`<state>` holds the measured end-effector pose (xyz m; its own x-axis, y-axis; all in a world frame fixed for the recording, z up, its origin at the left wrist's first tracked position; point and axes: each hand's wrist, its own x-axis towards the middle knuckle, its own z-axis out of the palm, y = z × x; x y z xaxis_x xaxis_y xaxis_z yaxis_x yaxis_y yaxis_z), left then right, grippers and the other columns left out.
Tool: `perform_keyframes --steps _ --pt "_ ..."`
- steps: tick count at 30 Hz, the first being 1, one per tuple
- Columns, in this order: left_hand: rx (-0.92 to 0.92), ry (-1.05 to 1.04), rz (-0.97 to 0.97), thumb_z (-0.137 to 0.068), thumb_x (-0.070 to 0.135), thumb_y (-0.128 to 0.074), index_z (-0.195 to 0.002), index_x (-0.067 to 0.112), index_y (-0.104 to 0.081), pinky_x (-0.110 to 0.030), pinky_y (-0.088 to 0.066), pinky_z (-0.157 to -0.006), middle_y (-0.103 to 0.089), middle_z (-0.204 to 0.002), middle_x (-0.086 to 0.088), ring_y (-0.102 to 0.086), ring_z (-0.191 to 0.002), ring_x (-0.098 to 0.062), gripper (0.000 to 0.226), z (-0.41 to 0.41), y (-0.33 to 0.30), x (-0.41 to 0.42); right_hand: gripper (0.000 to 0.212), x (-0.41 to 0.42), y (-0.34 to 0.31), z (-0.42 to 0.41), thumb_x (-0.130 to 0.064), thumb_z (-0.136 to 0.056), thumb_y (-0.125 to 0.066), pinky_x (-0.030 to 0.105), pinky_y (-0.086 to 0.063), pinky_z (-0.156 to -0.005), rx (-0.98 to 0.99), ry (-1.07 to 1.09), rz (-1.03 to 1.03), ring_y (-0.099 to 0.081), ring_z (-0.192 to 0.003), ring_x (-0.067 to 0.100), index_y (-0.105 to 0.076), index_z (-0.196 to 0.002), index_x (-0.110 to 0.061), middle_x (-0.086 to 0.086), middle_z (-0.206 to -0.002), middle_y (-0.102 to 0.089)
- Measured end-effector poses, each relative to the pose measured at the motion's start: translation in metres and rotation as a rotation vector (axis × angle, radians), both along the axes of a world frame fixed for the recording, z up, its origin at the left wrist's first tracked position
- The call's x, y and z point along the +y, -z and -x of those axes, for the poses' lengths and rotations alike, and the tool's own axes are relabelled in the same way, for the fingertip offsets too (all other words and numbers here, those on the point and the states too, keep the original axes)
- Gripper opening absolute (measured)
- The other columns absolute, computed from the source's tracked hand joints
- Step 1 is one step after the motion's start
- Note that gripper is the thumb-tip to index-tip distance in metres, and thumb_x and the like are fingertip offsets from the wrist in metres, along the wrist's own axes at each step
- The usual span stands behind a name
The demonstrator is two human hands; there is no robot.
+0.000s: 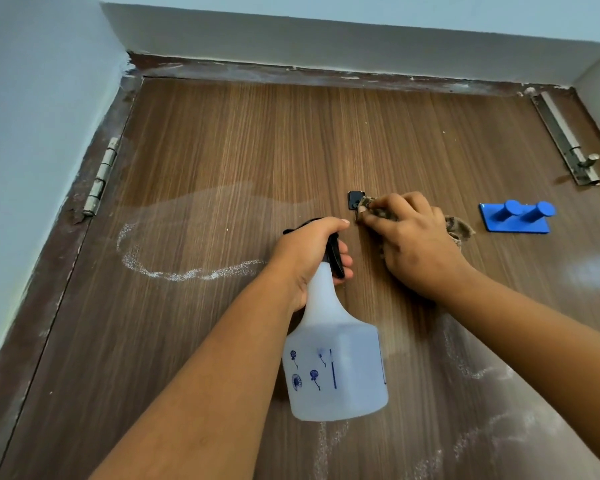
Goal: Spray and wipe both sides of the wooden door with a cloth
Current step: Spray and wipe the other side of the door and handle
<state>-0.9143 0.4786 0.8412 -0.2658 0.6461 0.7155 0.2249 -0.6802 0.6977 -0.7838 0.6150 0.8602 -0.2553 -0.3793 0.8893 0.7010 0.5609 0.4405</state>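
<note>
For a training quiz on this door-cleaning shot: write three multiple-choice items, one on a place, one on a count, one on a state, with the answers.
1. Where is the blue hook plate relative to the right hand?
A. To its right on the door
B. Below it
C. On the wall

2. How many pegs stick out of the blue hook plate?
A. One
B. Two
C. Four

3. What is the left hand doing?
A. Resting flat on the door
B. Hanging free
C. Gripping the spray bottle at its neck

Answers:
1. A, the plate sits on the wooden door just right of the hand holding the cloth.
2. B, two round pegs show.
3. C, the fingers curl round the black trigger head.
</note>
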Motion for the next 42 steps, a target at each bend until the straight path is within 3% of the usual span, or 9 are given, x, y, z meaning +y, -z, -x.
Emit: perform_keyframes --steps 7,13,18,23,26,30,34,38,42 --pt "-0.03 0.002 -0.007 -0.093 0.024 -0.065 -0.09 0.005 -0.063 -0.021 -0.052 -0.045 -0.059 -0.073 -0.009 -0.058 -0.053 -0.016 0.02 -0.004 0.003 -0.002 0.044 -0.005 -0.007 0.005 -0.011 -0.087 -0.05 0.05 -0.04 -0.08 0.234 -0.068 0.169 -0.042 -0.108 0.035 -0.062 -0.129 -0.017 0.009 -0.123 -0.054" --pt "-0.037 0.014 -0.012 -0.093 0.024 -0.065 -0.094 0.004 -0.063 -0.021 -0.052 -0.045 -0.059 -0.072 -0.008 -0.058 -0.051 -0.015 0.019 -0.004 0.002 -0.001 0.045 -0.003 -0.007 -0.014 -0.022 -0.086 -0.048 0.051 -0.047 -0.081 -0.059 -0.088 0.113 -0.047 -0.106 0.033 -0.066 -0.126 -0.015 0.008 -0.117 -0.056" --pt "-0.036 0.01 -0.021 -0.093 0.023 -0.067 -0.09 0.004 -0.064 -0.021 -0.051 -0.044 -0.06 -0.07 -0.009 -0.059 -0.051 -0.015 0.02 -0.002 0.002 0.002 0.032 -0.015 -0.048 -0.024 -0.014 -0.094 -0.053 0.037 -0.037 -0.098 0.042 -0.226 0.25 -0.047 -0.111 0.03 -0.068 -0.123 -0.015 0.009 -0.119 -0.057" --pt "-0.049 -0.008 -0.055 -0.093 0.024 -0.066 -0.088 0.011 -0.065 -0.024 -0.05 -0.045 -0.059 -0.067 -0.005 -0.059 -0.054 -0.018 0.014 -0.004 0.002 0.004 0.033 -0.037 -0.059 0.0 -0.019 -0.093 -0.051 0.029 -0.034 -0.088 -0.142 -0.065 0.098 -0.049 -0.102 0.029 -0.067 -0.122 -0.012 0.009 -0.119 -0.059" --pt "-0.051 0.002 -0.048 -0.093 0.023 -0.066 -0.09 0.01 -0.065 -0.023 -0.051 -0.045 -0.059 -0.067 -0.005 -0.058 -0.054 -0.017 0.013 -0.004 0.002 0.002 0.035 -0.039 -0.066 -0.014 -0.023 -0.092 -0.052 0.035 -0.04 -0.089 -0.247 0.05 0.096 -0.049 -0.101 0.026 -0.066 -0.124 -0.016 0.006 -0.121 -0.058" --pt "-0.046 0.008 -0.049 -0.094 0.02 -0.065 -0.092 0.009 -0.064 -0.021 -0.05 -0.043 -0.058 -0.069 -0.006 -0.057 -0.054 -0.017 0.011 -0.005 0.003 0.001 0.028 -0.034 -0.066 -0.025 -0.018 -0.089 -0.057 0.043 -0.045 -0.091 -0.172 -0.075 0.158 -0.052 -0.102 0.029 -0.072 -0.113 -0.016 0.005 -0.112 -0.063" --pt "-0.051 -0.001 -0.048 -0.093 0.021 -0.065 -0.09 0.009 -0.064 -0.024 -0.052 -0.046 -0.057 -0.069 -0.006 -0.057 -0.053 -0.017 0.013 -0.007 0.001 0.004 0.03 -0.036 -0.061 -0.006 -0.016 -0.089 -0.056 0.034 -0.038 -0.09 -0.154 -0.067 0.112 -0.054 -0.1 0.03 -0.071 -0.115 -0.012 0.009 -0.112 -0.063" --pt "-0.046 -0.003 -0.053 -0.093 0.021 -0.065 -0.089 0.008 -0.063 -0.024 -0.052 -0.047 -0.058 -0.068 -0.006 -0.057 -0.054 -0.016 0.014 -0.007 0.002 0.001 0.029 -0.032 -0.067 -0.021 -0.013 -0.088 -0.058 0.037 -0.041 -0.098 -0.197 -0.154 0.196 -0.055 -0.109 0.024 -0.072 -0.113 -0.017 0.004 -0.114 -0.065" --pt "-0.059 0.006 -0.059 -0.094 0.019 -0.064 -0.088 0.009 -0.064 -0.024 -0.052 -0.045 -0.057 -0.07 -0.007 -0.057 -0.055 -0.016 0.012 -0.008 0.004 0.002 0.03 -0.024 -0.062 -0.026 -0.015 -0.09 -0.058 0.035 -0.038 -0.095 -0.053 -0.159 0.239 -0.052 -0.111 0.027 -0.07 -0.117 -0.016 0.005 -0.116 -0.062"
